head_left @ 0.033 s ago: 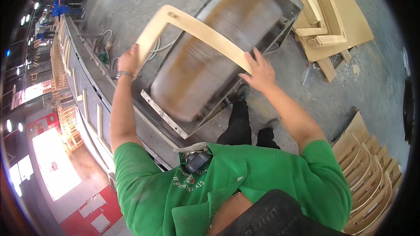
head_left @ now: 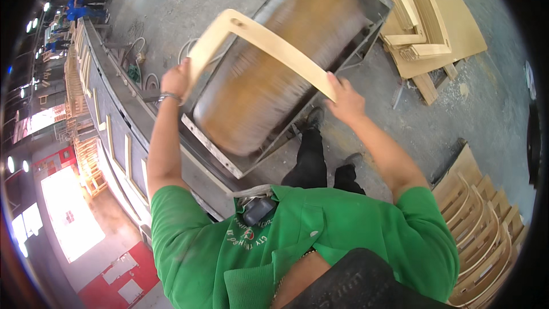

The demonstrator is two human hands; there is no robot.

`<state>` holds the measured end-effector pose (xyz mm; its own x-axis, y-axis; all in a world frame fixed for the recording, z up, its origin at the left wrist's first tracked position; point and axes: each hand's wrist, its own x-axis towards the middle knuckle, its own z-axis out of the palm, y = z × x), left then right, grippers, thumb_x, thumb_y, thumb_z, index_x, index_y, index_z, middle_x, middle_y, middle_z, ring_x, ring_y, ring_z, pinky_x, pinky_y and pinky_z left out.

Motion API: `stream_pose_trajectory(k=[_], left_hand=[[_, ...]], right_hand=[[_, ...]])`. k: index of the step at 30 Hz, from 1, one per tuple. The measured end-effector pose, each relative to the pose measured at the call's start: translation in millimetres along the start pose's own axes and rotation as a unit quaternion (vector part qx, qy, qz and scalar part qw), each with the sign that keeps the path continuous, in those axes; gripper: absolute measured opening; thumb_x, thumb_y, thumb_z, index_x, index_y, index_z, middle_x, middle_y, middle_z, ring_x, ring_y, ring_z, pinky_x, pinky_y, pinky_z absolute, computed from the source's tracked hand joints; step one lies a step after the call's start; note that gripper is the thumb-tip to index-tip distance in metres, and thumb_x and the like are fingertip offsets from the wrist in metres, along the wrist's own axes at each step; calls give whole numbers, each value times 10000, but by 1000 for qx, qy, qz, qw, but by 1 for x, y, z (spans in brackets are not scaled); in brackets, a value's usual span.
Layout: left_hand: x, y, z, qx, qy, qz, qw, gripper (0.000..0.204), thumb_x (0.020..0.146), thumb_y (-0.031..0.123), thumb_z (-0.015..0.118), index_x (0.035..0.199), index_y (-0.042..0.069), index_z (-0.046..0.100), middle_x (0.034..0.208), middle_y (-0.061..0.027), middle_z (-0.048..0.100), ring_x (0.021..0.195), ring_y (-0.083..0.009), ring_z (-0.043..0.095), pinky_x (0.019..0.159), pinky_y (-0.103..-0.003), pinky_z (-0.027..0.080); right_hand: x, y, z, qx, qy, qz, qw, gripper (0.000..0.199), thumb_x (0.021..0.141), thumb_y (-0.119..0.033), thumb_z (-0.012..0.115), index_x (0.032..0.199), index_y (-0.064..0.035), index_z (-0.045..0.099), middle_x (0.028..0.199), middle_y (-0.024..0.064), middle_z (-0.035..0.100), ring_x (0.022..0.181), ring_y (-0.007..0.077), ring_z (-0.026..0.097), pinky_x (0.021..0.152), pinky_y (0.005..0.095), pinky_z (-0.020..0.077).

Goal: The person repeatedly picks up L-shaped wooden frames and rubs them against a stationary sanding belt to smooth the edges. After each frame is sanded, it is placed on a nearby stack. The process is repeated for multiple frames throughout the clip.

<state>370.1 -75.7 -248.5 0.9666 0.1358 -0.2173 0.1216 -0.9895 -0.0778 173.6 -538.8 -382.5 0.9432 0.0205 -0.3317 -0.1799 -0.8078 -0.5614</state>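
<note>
Bent plywood frame piece (head_left: 269, 43), pale and L-shaped, was held across the spinning sanding drum (head_left: 274, 68) in its metal housing (head_left: 214, 151). It looked stiff and light, its smooth faces probably dusty and slippery, so the ends were the safest holds. The left hand (head_left: 176, 80) clamped the short leg, while the right hand (head_left: 343, 100) gripped the long end. Cut wooden parts (head_left: 426, 28) lay beyond, and curved pieces (head_left: 486, 223) were stacked at right.

Bent wood piece (head_left: 269, 43) above sanding drum (head_left: 280, 63); stacked parts (head_left: 423, 28) right
</note>
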Motion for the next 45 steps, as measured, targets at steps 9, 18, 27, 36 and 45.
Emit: stream_pose_trajectory(k=[9,18,27,36,45], left_hand=[[-127,81,-46,-465,-200,168,846,838,927,773,355,1093,21,686,1310,-219,624,1302,-371,532,1147,-480,325],[29,82,-120,-807,29,396,437,1084,624,1063,197,732,69,616,687,-116,576,688,-289,535,802,-468,453],[111,85,-188,-606,198,307,707,1041,866,834,-48,635,69,620,598,-125,579,617,-317,591,694,-428,508],[-43,258,13,-485,140,144,851,656,935,636,569,922,-7,697,767,-176,689,739,-289,681,712,-427,527],[71,177,-17,-149,43,-47,987,919,901,816,348,1215,26,698,1219,-259,671,1199,-414,615,1001,-491,476]], right_hand=[[-146,97,-38,158,-118,86,977,992,692,-32,707,1566,-320,337,1301,185,613,1090,385,647,895,441,532],[24,-19,17,52,126,-179,974,659,781,-175,721,1419,-161,552,1579,118,383,1444,381,334,1156,522,318],[53,-72,7,-16,257,-202,945,368,849,-318,718,1171,-144,684,1475,93,509,1372,353,449,1096,581,371],[-139,90,2,170,-102,61,978,498,861,-318,728,1305,-153,574,1103,166,702,991,398,670,836,484,530],[-17,10,19,9,23,-183,983,695,816,-458,717,1436,-220,512,1275,136,557,1067,372,589,937,487,481]])
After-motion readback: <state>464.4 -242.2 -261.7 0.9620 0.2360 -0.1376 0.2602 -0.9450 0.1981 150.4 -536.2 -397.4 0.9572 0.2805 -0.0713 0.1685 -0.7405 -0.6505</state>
